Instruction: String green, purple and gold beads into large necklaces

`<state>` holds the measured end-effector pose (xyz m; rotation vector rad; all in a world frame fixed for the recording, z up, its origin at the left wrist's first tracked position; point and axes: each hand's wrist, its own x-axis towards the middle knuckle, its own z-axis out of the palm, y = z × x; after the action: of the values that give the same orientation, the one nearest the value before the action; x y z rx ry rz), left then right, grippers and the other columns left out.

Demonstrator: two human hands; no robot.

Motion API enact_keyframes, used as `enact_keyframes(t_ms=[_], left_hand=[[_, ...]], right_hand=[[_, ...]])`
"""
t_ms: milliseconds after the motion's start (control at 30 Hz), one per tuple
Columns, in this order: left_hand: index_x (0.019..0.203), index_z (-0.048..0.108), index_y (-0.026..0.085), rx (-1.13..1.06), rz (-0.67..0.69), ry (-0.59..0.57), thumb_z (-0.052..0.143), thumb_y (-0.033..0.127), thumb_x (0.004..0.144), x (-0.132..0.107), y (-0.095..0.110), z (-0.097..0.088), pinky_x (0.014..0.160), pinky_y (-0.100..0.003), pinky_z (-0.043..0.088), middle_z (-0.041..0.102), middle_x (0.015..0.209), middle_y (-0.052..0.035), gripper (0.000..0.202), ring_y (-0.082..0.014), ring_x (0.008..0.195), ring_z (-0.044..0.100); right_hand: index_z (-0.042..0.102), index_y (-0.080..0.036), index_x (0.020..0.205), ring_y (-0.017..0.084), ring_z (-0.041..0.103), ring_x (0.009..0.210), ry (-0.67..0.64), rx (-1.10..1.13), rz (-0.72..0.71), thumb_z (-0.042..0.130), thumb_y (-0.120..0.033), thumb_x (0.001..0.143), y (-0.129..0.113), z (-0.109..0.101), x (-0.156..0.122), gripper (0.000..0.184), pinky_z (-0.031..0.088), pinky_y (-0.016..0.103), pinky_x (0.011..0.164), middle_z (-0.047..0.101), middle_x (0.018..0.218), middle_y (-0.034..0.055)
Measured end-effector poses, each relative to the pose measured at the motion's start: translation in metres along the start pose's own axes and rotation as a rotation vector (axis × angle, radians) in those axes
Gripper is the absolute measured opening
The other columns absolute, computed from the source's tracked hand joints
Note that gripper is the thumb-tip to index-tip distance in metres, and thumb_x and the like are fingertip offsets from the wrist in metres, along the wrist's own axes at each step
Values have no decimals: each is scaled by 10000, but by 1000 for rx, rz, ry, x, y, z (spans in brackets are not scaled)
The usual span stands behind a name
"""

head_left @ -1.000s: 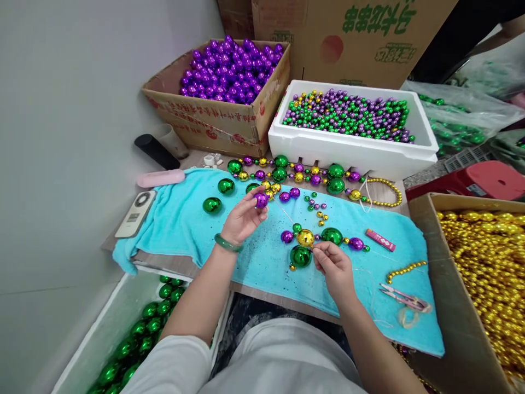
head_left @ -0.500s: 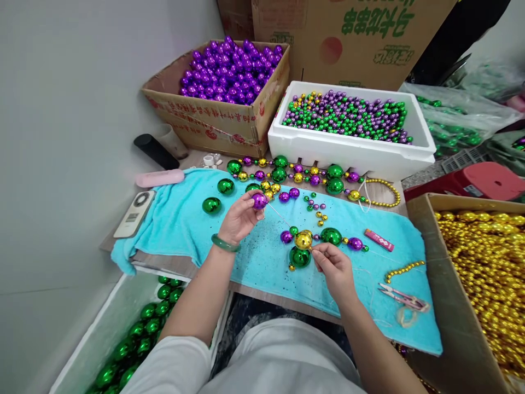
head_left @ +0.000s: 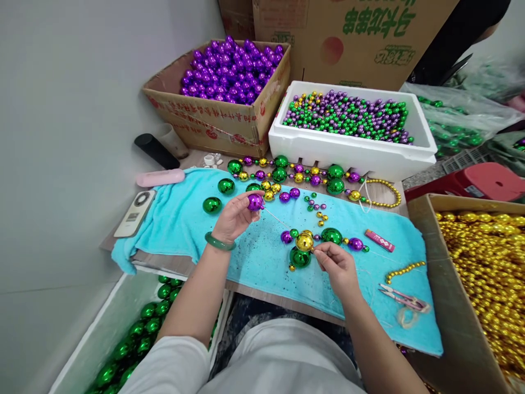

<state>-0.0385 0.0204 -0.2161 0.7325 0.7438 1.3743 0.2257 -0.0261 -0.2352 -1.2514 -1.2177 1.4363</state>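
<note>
My left hand (head_left: 234,220) pinches a shiny purple bead (head_left: 255,202) above the blue towel. A taut pale thread (head_left: 275,218) runs from that bead down right to a small green bead (head_left: 294,233). My right hand (head_left: 337,269) is closed at the end of a large gold bead (head_left: 304,241) on the strand; what lies right between its fingertips is partly hidden. Around the gold bead are a big green bead (head_left: 300,257), a purple bead (head_left: 286,237) and another green bead (head_left: 331,236). Farther right, the strand continues with a purple bead (head_left: 355,244).
Loose beads dot the blue towel (head_left: 184,219). Behind lie a finished-looking bead string (head_left: 279,174), a purple-bead carton (head_left: 213,117) and a white foam box (head_left: 353,148). Thread snips (head_left: 404,298) rest at right, beside a gold-bead carton (head_left: 447,279). Green beads (head_left: 143,345) fill a bin lower left.
My left hand has shifted slightly left with the purple bead, and more thread shows between it and the strand. My right hand and the gold bead have moved only a touch right.
</note>
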Motion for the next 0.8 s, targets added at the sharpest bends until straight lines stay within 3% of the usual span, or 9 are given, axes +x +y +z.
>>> enact_keyframes(t_ms=[267, 633, 800], left_hand=[[979, 736, 115, -22, -3, 54, 771, 406, 686, 1, 1, 2, 472, -194, 448, 678, 806, -61, 414, -76, 549, 545], [997, 758, 192, 186, -56, -67, 863, 332, 600, -3, -6, 7, 537, -188, 454, 673, 883, -49, 433, -89, 682, 555], [1037, 747, 185, 162, -59, -139, 826, 366, 660, -3, -8, 7, 543, -202, 445, 659, 847, -53, 426, -87, 664, 527]], right_hand=[[640, -171, 675, 88, 379, 470, 0, 6, 2, 702, -378, 694, 0, 0, 0, 217, 290, 230, 445, 472, 521, -30], [637, -170, 691, 89, 386, 473, -25, 41, 19, 706, -391, 697, 8, 7, 4, 232, 290, 235, 453, 474, 527, -29], [621, -177, 701, 83, 353, 451, -62, 81, 74, 705, -415, 697, 13, 6, 6, 252, 266, 231, 443, 435, 485, -48]])
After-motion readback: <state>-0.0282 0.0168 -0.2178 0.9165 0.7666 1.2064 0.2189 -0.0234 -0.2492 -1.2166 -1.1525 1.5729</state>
